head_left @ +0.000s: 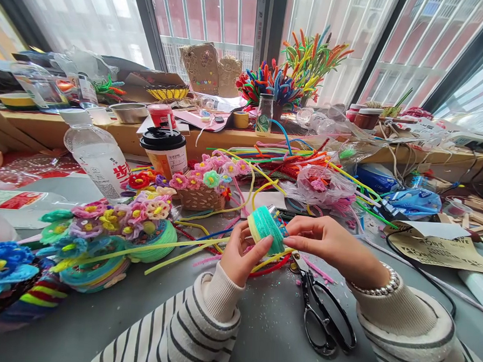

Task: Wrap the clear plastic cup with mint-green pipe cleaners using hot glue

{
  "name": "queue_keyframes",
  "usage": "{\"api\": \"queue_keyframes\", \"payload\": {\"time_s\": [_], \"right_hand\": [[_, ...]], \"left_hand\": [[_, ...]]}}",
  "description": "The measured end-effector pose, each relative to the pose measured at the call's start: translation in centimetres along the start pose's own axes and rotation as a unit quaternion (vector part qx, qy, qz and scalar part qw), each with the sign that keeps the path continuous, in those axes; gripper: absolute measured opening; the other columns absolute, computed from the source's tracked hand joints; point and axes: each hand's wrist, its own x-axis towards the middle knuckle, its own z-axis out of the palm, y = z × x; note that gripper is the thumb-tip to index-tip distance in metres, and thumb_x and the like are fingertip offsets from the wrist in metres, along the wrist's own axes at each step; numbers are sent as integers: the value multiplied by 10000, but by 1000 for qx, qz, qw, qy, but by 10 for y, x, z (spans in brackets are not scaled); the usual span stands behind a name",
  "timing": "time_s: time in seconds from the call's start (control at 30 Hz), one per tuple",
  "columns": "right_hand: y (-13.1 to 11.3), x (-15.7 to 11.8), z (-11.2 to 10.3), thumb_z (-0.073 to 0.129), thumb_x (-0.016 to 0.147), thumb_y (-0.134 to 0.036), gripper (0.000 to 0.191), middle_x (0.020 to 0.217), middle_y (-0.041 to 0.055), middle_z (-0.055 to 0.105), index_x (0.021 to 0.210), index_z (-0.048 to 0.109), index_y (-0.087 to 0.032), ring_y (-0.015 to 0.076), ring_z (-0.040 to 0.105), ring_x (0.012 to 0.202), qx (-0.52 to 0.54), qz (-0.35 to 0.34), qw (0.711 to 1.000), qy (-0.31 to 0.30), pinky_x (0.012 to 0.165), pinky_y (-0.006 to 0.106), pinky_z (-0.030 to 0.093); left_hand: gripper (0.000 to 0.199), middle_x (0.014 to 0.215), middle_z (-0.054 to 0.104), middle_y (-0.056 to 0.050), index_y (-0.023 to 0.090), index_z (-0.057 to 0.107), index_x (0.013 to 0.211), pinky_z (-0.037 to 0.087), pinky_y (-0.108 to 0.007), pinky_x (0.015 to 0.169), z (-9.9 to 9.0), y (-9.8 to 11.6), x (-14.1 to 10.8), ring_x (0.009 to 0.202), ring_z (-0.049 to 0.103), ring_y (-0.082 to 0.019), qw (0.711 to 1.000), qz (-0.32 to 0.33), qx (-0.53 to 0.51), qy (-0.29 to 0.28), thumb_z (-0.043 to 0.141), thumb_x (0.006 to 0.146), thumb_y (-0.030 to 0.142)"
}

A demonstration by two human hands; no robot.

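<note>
My left hand [241, 251] is closed around a small pot [265, 231] wrapped in turquoise and pale yellow pipe cleaner, tilted on its side above the table. At the pot's blue patterned edge, my right hand [321, 242] is closed, its thumb and fingertips pinching there. Two pale yellow pipe cleaner strands [160, 252] stretch leftward from beside the left hand. Black-handled scissors [326, 312] lie below the right hand, their blades partly under it.
Decorated pots with pipe cleaner flowers [90, 243] stand at the left. Behind them are a water bottle [97, 154], a lidded cup [164, 152] and a flower basket [202, 198]. Loose pipe cleaners [262, 163] fill the table's back. Brown paper [436, 250] lies right.
</note>
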Motion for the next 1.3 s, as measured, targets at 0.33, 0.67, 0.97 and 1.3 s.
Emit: {"api": "queue_keyframes", "payload": {"time_s": [0.33,0.67,0.97,1.3], "right_hand": [[-1,-1,1,622,705,-339,207,802,36,580,754,664,-142,149,549,748,-30,-14,999,15,685,278,434],[-3,-4,9,604,730,-255,98,803,33,622,745,662,-176,147,567,790,-164,-98,980,49,732,269,426],[-4,-6,10,593,740,-248,98,802,28,620,769,658,-181,141,559,781,-167,-106,979,54,721,265,426],[-5,-4,8,596,742,-312,152,829,33,636,773,668,-181,152,575,804,-143,-79,986,39,727,268,431]], "left_hand": [[634,926,632,-108,119,509,1001,470,-346,737,-2,-5,2,822,601,-224,1000,4,-7,-5,751,513,443],[624,914,647,-63,156,498,999,448,-340,810,-2,-9,4,860,607,-210,995,-24,-79,-48,789,486,359],[565,873,676,-50,152,515,979,460,-319,789,2,1,-1,805,628,-187,994,-20,-101,-41,786,505,299],[560,833,663,-29,153,535,941,473,-296,748,1,1,-1,762,618,-164,996,-30,-80,-22,794,483,346]]}}
